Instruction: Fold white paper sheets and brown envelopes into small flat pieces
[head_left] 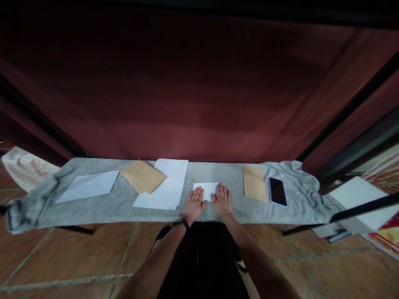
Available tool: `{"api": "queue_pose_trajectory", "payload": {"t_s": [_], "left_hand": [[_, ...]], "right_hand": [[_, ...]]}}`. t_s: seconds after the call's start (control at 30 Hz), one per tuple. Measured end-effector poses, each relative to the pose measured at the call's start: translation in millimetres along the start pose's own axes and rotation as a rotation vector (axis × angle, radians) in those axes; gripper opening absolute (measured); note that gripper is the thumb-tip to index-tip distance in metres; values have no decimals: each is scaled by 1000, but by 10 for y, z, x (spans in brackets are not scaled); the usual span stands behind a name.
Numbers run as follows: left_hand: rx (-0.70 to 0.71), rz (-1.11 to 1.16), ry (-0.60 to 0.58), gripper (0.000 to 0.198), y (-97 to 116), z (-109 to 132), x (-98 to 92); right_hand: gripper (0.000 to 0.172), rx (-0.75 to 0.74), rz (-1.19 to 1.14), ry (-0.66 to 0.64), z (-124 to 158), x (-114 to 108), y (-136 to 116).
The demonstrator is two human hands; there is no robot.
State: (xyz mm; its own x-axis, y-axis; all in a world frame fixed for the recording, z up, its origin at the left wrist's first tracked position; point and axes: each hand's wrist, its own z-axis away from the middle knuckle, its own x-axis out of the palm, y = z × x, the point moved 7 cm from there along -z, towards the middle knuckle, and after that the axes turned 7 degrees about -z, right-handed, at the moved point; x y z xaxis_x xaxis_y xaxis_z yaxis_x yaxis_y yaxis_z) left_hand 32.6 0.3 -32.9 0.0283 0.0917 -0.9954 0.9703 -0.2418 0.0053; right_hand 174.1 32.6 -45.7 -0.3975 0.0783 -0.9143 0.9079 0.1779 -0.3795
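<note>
A small white sheet of paper [208, 192], seemingly folded, lies on the grey cloth in front of me. My left hand [194, 203] rests flat on its left end, fingers stretched out. On the right end lies my right hand [222, 201], also flat with its fingers extended. Both palms face down, and the hands cover parts of the paper's sides. To the left is a stack of larger white paper [168, 187], with brown envelopes [144, 176] overlapping its left part. A single brown envelope [254, 182] lies to the right of my right hand.
The grey cloth [124, 209] covers a long narrow table. A phone [277, 192] lies right of the single envelope. Another white sheet [89, 186] is at far left. A dark red panel [199, 104] rises behind the table; a white box [363, 203] stands at right.
</note>
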Motion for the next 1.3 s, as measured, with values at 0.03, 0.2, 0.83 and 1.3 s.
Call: {"api": "queue_pose_trajectory", "payload": {"t_s": [0.03,0.2,0.83,1.3], "left_hand": [[-4,1,1,60,-3,0,0],[3,17,26,61,-7,8,-12],[68,-12,27,57,2,8,-11],[27,18,23,56,-32,4,8]], "right_hand": [[62,-2,-5,-2,3,2,3],[63,16,-12,-1,8,12,15],[52,-203,-92,-94,48,108,-367],[58,-92,-22,-45,144,73,-193]]}}
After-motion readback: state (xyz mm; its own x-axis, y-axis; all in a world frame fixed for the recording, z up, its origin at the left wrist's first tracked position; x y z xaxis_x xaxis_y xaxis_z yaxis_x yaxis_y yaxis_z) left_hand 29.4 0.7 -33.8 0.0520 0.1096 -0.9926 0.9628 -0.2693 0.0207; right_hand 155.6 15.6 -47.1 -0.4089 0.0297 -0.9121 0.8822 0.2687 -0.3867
